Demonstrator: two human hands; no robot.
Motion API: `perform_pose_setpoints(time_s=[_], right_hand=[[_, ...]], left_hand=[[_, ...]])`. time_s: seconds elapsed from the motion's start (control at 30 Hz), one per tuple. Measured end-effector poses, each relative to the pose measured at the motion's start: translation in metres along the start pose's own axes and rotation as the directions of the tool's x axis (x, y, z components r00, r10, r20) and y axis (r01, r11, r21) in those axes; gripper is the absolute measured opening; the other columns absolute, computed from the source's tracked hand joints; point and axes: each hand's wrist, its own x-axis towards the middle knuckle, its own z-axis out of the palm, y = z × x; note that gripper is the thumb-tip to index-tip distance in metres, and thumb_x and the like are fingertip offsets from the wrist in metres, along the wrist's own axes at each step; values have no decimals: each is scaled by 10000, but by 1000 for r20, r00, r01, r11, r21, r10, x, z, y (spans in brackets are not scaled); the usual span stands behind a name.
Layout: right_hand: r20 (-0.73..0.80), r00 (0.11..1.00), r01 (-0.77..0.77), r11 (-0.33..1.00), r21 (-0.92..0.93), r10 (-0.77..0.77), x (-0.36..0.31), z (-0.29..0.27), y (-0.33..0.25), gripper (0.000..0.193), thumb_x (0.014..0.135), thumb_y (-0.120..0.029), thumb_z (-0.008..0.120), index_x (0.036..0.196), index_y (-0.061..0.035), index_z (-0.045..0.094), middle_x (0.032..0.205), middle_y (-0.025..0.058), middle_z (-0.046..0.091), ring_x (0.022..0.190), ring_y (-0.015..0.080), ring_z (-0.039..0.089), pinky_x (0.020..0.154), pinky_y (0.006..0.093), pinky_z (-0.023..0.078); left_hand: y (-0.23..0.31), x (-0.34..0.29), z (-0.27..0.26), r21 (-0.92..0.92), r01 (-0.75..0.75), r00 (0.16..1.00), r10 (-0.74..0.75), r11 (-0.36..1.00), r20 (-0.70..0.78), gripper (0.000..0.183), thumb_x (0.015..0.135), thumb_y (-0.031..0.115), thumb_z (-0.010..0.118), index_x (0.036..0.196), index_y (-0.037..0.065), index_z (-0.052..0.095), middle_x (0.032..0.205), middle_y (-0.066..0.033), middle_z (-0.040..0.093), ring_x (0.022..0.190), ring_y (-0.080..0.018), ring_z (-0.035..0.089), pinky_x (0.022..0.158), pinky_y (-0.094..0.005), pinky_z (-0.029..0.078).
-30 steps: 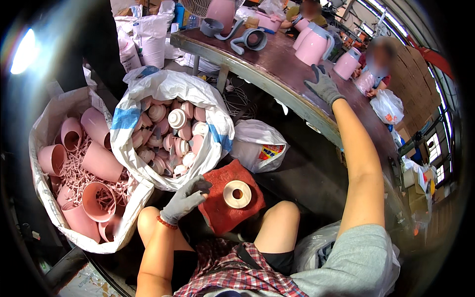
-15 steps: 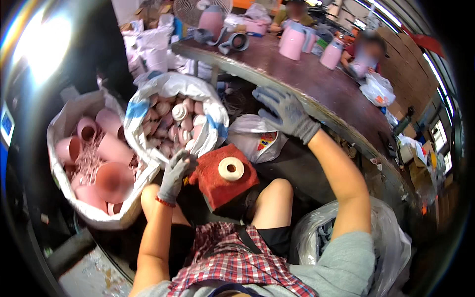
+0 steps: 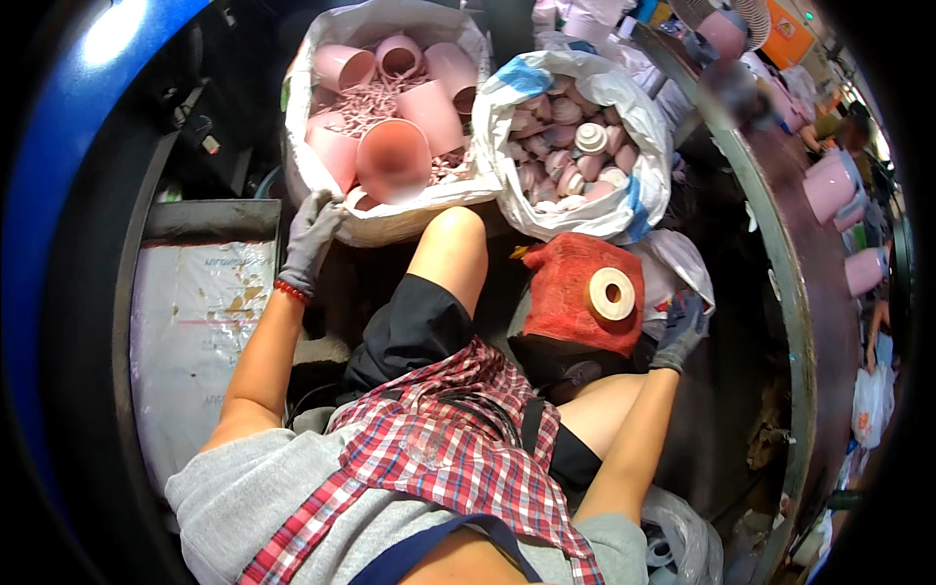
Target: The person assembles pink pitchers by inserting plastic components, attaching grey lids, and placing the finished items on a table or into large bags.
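My left hand, in a grey glove, is at the near left edge of a large white sack, its fingers bent over the rim. Inside that sack are pink cylindrical shells and thin pink scraps. My right hand, also gloved, reaches beside a white plastic bag, fingers extended and no object visible in them. Between my knees stands a block covered in red cloth, with a cream roll with a centre hole on it.
A second white sack holds small pink and white parts. Along the right runs a long workbench with pink jugs; people sit beyond it. A plastic-covered box stands left, and a clear bag lies lower right.
My view has swung left, so sacks and bench appear farther right. The left hand has moved to the large sack's rim. My right hand has dropped from the bench edge to beside the red block.
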Motion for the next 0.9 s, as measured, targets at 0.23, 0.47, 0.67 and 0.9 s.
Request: perform_pose_setpoints(time_s=[0.23,0.47,0.67,0.9], right_hand=[[233,972,16,991,-135,16,-6,19,-11,425,933,-291,520,1309,-95,487,1260,92,551,1003,201,602,842,312,463],[294,956,79,976,-201,-17,-1,33,2,375,928,-240,539,1273,-95,517,1189,58,584,948,191,615,777,304,480],[204,979,44,976,-214,1,9,12,4,395,926,-275,536,1275,-91,523,1196,67,595,953,200,614,801,327,471],[294,956,107,931,-350,0,-21,21,-23,442,939,-308,499,1304,-59,500,1269,119,544,1061,252,576,874,362,463]], left_hand=[[26,-15,9,832,-392,872,446,393,200,447,791,136,637,1194,-7,508,1109,-172,571,997,-285,575,904,-358,452],[15,34,85,822,-503,863,210,267,460,544,766,187,655,1247,7,479,1277,-204,502,1202,-340,482,1012,-398,381],[20,57,40,921,-384,803,469,-65,367,689,744,357,679,1306,37,440,1373,-194,416,1302,-325,374,1063,-418,292],[57,-2,-140,886,458,761,548,-76,-347,888,740,562,604,1443,147,256,1515,-132,198,1380,-297,250,1080,-569,157]])
